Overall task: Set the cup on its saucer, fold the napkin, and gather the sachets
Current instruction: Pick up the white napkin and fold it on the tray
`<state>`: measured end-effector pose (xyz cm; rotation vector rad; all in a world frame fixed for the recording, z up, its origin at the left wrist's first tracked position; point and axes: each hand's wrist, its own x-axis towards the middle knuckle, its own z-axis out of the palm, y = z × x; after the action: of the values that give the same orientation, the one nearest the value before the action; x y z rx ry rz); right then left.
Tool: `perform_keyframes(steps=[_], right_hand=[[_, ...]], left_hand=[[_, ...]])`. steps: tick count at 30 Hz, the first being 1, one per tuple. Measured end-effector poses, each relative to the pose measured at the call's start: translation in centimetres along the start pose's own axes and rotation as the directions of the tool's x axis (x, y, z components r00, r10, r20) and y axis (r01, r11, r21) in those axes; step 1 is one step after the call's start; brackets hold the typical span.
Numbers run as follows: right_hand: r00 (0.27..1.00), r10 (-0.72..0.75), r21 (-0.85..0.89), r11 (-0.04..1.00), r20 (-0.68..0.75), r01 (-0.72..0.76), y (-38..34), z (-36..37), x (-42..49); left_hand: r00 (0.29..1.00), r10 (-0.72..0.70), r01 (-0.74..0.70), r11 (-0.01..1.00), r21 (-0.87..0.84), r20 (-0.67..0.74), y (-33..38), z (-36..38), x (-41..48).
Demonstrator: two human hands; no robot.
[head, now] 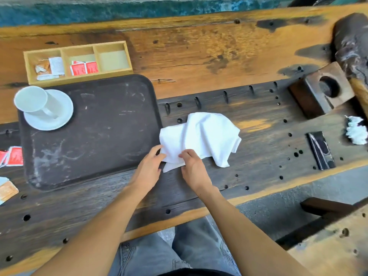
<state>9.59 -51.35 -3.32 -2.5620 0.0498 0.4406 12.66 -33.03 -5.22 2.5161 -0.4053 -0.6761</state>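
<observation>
Two bare forearms, no sleeves showing, no watch or rings seen on the left hand or the right hand. Grey jeans below, faded, seamed, with a dark top edge at the waist.

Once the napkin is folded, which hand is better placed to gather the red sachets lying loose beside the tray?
Probably the left hand. The loose red sachets lie at the left edge, beyond the tray. The right hand would have to cross over the left arm. Both hands are now pinching the napkin.
</observation>
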Motion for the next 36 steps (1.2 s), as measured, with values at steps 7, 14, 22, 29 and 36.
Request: perform_keyframes(steps=[7, 14, 22, 29, 36], right_hand=[[0.99, -0.048, 0.192, 0.979, -0.131, 0.073, 1.3, -5.3, 2.8], [0.954, -0.235, 0.203, 0.941, -0.184, 0.271, -0.5, -13.9, 8.0], [0.897, -0.251, 0.11, 0.945, -0.364, 0.309, -5.0, -24.6, 12.5], [0.884, -0.203, 0.055, 0.967, -0.421, 0.249, -7.3, -29.8, 13.9], [0.903, -0.13, 0.007, 0.989, -0.41, 0.146, -8.0, -33.7, 14.4]], left_hand=[[0.973, 0.049, -0.055, 0.998, -0.02, -0.225, 4.8, -0.8, 2.1], [0.781, -0.027, -0.073, 0.988, -0.134, -0.624, 10.9, -8.8, 5.8], [0.733, 0.113, -0.183, 0.983, -0.033, -0.671, 14.1, -23.1, 6.7], [0.637, 0.18, -0.191, 0.979, 0.073, -0.75, 15.1, -33.7, 6.3], [0.566, 0.22, -0.17, 0.974, 0.149, -0.794, 14.5, -42.0, 5.1]])
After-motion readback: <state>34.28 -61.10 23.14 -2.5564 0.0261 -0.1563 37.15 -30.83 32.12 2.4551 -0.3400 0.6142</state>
